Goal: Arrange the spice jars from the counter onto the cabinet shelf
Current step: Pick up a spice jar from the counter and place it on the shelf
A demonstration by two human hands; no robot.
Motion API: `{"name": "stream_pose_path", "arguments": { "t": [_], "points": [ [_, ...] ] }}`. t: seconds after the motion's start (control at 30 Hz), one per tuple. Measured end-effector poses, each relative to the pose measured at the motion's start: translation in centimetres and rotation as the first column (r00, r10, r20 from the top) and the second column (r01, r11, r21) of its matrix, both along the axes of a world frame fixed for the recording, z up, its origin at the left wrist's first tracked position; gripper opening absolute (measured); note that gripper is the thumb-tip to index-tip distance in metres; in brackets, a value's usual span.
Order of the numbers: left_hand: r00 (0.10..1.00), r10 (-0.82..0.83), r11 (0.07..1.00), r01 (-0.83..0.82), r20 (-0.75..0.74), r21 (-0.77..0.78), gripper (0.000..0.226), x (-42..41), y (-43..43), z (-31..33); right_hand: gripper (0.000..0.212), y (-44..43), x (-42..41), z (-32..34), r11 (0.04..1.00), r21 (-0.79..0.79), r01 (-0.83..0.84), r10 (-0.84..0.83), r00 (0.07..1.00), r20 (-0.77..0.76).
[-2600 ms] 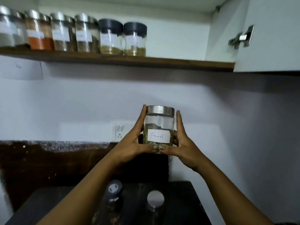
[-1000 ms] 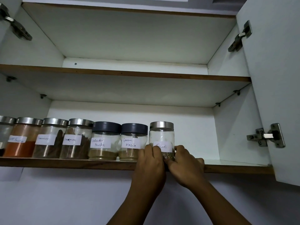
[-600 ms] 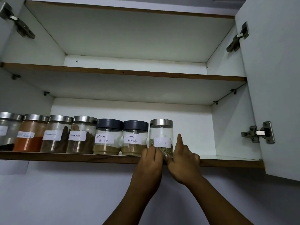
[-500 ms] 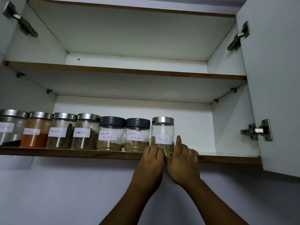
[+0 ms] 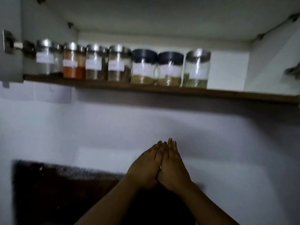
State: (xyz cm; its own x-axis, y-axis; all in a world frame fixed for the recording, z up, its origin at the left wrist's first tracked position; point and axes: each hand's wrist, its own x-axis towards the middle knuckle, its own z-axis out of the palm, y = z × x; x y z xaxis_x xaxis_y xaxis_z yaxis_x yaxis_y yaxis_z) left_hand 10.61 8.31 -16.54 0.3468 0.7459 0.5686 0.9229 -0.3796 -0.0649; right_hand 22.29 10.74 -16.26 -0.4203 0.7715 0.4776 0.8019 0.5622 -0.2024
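Several labelled spice jars stand in a row on the cabinet shelf (image 5: 243,94). The fennel jar (image 5: 196,69), with a silver lid and green seeds, is the rightmost of them, next to two black-lidded jars (image 5: 157,68). Further left are silver-lidded jars, one with red-orange powder (image 5: 73,62). My left hand (image 5: 146,166) and my right hand (image 5: 172,164) are well below the shelf, in front of the white wall. They are side by side and touching, fingers straight and pointing up, holding nothing. The view is blurred.
Shelf space stays free to the right of the fennel jar. An open cabinet door with a hinge (image 5: 9,43) is at the left edge. A dark backsplash (image 5: 65,189) lies below the wall. The counter is out of view.
Both hands have let go of the fennel jar and dropped away from the shelf. The jar stays at the right end of the row. The camera has tilted down.
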Motion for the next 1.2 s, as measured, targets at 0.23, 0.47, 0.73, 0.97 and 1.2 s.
{"name": "stream_pose_path", "arguments": {
  "t": [0.23,0.47,0.73,0.97,1.2],
  "points": [
    [0.997,0.07,0.946,-0.063,0.011,-0.317,0.085,-5.8,-2.3,-12.8,0.08,-1.9,-4.9,-12.2,0.977,-0.213,-0.017,0.061,0.977,0.204],
    [0.973,0.204,0.756,-0.087,0.107,-0.649,0.091,-8.7,-4.5,-24.8,0.075,-3.4,-6.9,-23.3,0.876,-0.481,0.028,0.121,0.953,0.277],
    [0.934,0.337,0.588,-0.112,0.116,-0.801,0.094,-10.1,-5.2,-31.8,0.081,-3.5,-8.4,-31.2,0.719,-0.684,0.124,0.103,0.954,0.282],
    [0.81,0.458,0.592,0.031,0.367,-0.806,0.06,-10.6,-3.7,-34.9,0.068,-2.7,-8.8,-34.9,0.735,-0.672,0.095,0.02,0.987,0.161],
    [0.721,0.526,0.639,0.014,0.451,-0.769,0.019,-9.5,-3.6,-35.9,0.024,-3.8,-8.2,-35.7,0.827,-0.557,0.079,-0.092,0.996,0.004]
  ]
}}
